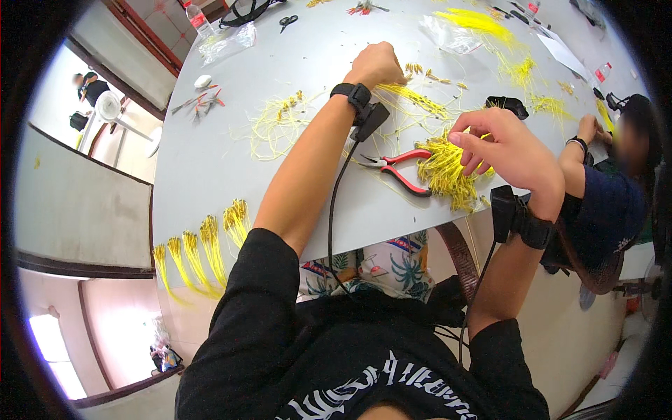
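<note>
My left hand [378,66] is closed at the far end of a loose bundle of yellow cords [420,102]. Its fingertips face away, so I cannot make out what they grip. Just beside it lie several small gold-brown pieces [414,68]. Above a thick pile of yellow cords [448,171] hovers my right hand [500,143], fingers loosely bent, thumb apart, nothing visible between them. Red-and-black handled pliers [404,173] rest with jaws apart at the pile's left side.
Sorted yellow cord bundles [210,241] line the near left table edge. A cord tangle [273,129] lies left of my forearm, orange-tipped tools [201,101] beyond. Scissors [288,23], a bottle [198,19] and plastic bags sit farther back. A co-worker [605,175] sits at right.
</note>
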Motion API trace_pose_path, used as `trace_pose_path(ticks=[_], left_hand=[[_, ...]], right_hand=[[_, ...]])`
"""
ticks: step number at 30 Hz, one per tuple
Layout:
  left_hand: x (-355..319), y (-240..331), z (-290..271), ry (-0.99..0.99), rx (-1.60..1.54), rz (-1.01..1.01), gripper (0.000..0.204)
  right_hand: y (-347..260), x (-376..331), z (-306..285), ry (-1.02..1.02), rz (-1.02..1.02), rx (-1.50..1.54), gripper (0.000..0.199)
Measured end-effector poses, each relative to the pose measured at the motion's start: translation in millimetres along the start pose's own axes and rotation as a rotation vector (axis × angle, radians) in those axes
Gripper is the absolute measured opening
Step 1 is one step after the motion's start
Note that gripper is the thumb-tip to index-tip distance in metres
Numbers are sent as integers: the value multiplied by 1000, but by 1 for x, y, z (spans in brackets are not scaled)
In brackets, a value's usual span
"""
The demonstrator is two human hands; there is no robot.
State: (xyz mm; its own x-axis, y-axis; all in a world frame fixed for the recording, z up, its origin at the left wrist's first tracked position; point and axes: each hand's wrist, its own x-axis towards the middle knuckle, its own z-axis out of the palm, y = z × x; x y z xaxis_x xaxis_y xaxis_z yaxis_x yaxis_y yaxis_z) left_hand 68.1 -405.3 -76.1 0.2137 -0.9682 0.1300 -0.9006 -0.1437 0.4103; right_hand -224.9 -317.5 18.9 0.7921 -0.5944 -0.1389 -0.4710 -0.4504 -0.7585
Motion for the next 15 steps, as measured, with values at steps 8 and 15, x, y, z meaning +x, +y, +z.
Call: trace_pose_path(ticks=[8, 15], left_hand=[[-3, 8, -33, 63, 79, 89, 30], [-23, 21, -70, 250, -28, 208, 17]], right_hand=[[8, 6, 0, 170, 72, -38, 23], [12, 46, 24, 109, -216, -202, 18]])
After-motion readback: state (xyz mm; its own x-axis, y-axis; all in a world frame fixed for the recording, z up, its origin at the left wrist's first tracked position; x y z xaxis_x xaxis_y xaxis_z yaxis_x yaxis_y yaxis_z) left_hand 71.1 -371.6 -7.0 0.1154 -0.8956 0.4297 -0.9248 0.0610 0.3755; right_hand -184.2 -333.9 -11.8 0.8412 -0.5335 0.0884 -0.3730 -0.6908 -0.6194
